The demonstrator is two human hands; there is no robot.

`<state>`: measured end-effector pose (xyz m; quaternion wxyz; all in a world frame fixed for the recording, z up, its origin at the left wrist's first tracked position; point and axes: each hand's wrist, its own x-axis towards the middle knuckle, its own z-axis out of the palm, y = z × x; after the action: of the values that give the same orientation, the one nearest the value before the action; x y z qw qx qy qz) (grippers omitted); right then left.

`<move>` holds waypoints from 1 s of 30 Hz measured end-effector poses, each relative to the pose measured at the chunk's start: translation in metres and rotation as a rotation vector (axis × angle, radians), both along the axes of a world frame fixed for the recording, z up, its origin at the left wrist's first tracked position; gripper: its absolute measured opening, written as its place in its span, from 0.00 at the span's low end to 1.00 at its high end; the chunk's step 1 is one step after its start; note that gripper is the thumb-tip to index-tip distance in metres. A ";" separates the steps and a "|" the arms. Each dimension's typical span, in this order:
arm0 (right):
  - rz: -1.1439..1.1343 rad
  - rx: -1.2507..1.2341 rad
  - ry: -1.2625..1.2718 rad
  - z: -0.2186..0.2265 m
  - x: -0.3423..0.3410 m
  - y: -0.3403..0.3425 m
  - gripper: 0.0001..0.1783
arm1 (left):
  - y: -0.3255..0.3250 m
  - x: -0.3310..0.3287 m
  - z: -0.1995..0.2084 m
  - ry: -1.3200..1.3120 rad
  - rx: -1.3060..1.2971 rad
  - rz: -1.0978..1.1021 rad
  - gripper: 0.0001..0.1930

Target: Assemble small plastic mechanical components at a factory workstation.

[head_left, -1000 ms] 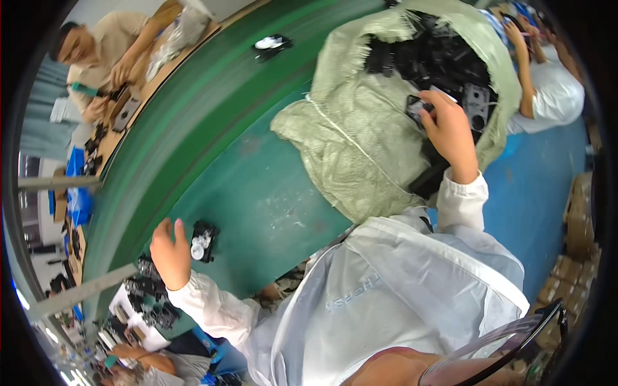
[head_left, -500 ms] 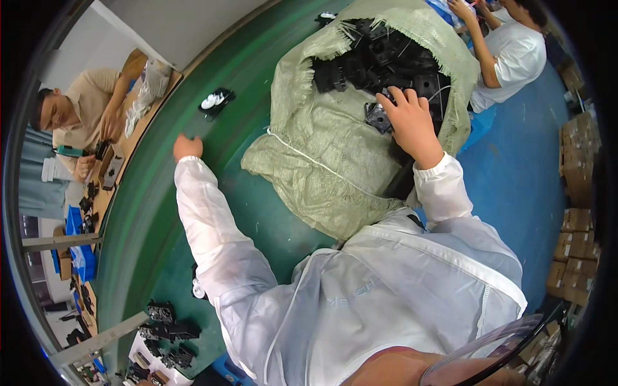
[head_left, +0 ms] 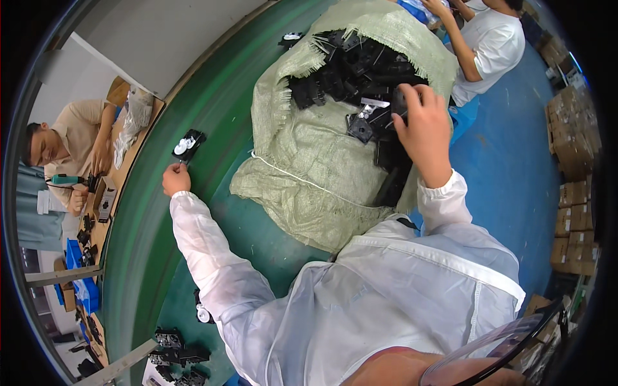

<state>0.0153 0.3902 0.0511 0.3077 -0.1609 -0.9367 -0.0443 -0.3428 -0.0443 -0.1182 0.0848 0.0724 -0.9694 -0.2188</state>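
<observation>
My left hand [head_left: 175, 179] is over the green belt, its fingers closed at the near edge of a small black part with white wheels [head_left: 188, 145]. To the right, a large pale green woven sack [head_left: 302, 167] lies with its mouth open and folded back, full of black plastic parts [head_left: 360, 61]. At the sack's mouth my right hand [head_left: 426, 132] has thumb and fingers bent around a dark plastic part [head_left: 399, 104], mostly hidden by the hand. Just left of these fingers lies a black part with a shiny metal strip [head_left: 364, 122].
Another black-and-white part [head_left: 291, 40] sits farther up the green belt [head_left: 138, 251]. Several black parts [head_left: 177, 350] are grouped at the lower left. One co-worker [head_left: 71, 145] sits across the belt; another [head_left: 492, 45] is at the upper right. Cartons [head_left: 570, 141] stand along the right side.
My left hand has come up to the black part with white wheels, which was apart from it before. My right hand has shifted within the sack's mouth and its fingers now surround a dark part.
</observation>
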 end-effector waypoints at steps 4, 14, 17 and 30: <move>-0.306 0.001 -0.064 -0.014 0.000 0.010 0.40 | -0.003 0.003 -0.001 0.021 0.008 0.061 0.13; -0.286 0.054 -0.066 -0.026 0.000 0.000 0.38 | -0.005 0.025 0.027 0.278 -0.056 -0.026 0.09; -0.150 0.069 0.042 -0.020 0.011 -0.012 0.32 | -0.003 0.034 0.046 0.415 -0.071 -0.061 0.10; 0.526 0.515 -0.460 -0.030 0.009 0.009 0.12 | 0.048 0.123 0.147 0.588 0.701 -0.354 0.13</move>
<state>0.0241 0.3995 0.0212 0.1218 0.1794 -0.9484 -0.2312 -0.2200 0.0032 0.0290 0.2867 -0.1342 -0.7697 -0.5543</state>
